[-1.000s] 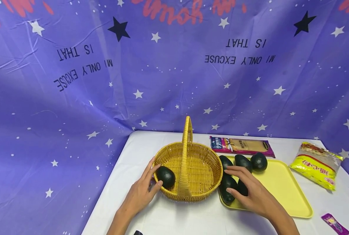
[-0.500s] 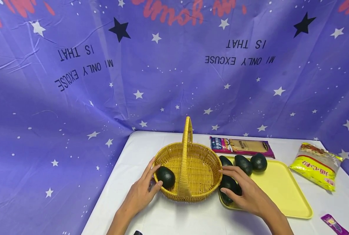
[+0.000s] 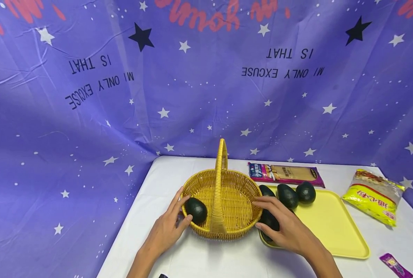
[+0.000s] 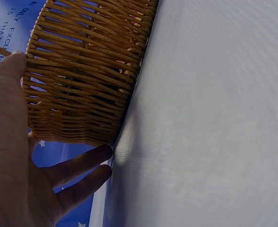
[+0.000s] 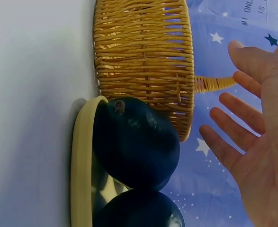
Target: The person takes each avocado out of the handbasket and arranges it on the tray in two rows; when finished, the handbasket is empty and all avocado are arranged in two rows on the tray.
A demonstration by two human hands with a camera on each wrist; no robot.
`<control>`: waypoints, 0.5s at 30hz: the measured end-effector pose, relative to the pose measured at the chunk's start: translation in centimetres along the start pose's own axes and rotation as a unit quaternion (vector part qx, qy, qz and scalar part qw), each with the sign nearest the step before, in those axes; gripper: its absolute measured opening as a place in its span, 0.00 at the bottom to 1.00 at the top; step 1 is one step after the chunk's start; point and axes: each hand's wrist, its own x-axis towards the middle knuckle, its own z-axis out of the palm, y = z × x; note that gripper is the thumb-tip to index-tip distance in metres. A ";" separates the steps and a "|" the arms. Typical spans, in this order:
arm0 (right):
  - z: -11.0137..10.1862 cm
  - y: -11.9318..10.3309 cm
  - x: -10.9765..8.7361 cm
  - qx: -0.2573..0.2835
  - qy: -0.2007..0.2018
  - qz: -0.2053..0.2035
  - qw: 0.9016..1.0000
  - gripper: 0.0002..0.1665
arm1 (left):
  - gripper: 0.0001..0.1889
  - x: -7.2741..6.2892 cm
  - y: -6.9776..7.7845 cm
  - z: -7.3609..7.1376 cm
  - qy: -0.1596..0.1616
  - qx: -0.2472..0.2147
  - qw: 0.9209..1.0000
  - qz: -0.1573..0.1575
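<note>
A yellow wicker basket (image 3: pixel 237 199) with a tall arched handle stands on the table. One dark green avocado (image 3: pixel 196 210) lies inside, at its left. My left hand (image 3: pixel 165 228) rests against the left side of the rim beside this avocado; in the left wrist view its thumb touches the rim and two fingers stretch along the outside. My right hand (image 3: pixel 289 227) hovers at the basket's right rim, above avocados on the tray, holding nothing. The right wrist view shows its fingers spread, apart from the nearest avocado (image 5: pixel 136 144). It partly hides avocados in the head view.
A yellow tray (image 3: pixel 335 224) right of the basket carries several avocados (image 3: pixel 287 196) at its left end. Behind it lies a long noodle packet (image 3: pixel 286 172). A yellow food bag (image 3: pixel 374 197) and a small purple sachet (image 3: pixel 396 265) lie to the right.
My right hand has moved left from over the tray's avocados to the basket's right rim, with nothing in it. The left hand and the basket look unmoved.
</note>
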 end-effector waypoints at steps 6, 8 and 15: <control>0.3 -0.3 0.7 0.001 -0.002 -0.011 1.000 0.37 | 0.33 -0.1 0.0 0.0 -0.001 0.006 1.000 -0.003; 0.4 -0.3 1.0 0.006 0.000 -0.019 1.000 0.38 | 0.33 -0.1 0.0 0.0 -0.003 0.008 1.000 -0.005; 0.8 -0.7 1.5 -0.005 0.003 -0.034 0.999 0.38 | 0.33 0.0 0.1 -0.1 -0.004 0.006 1.000 -0.005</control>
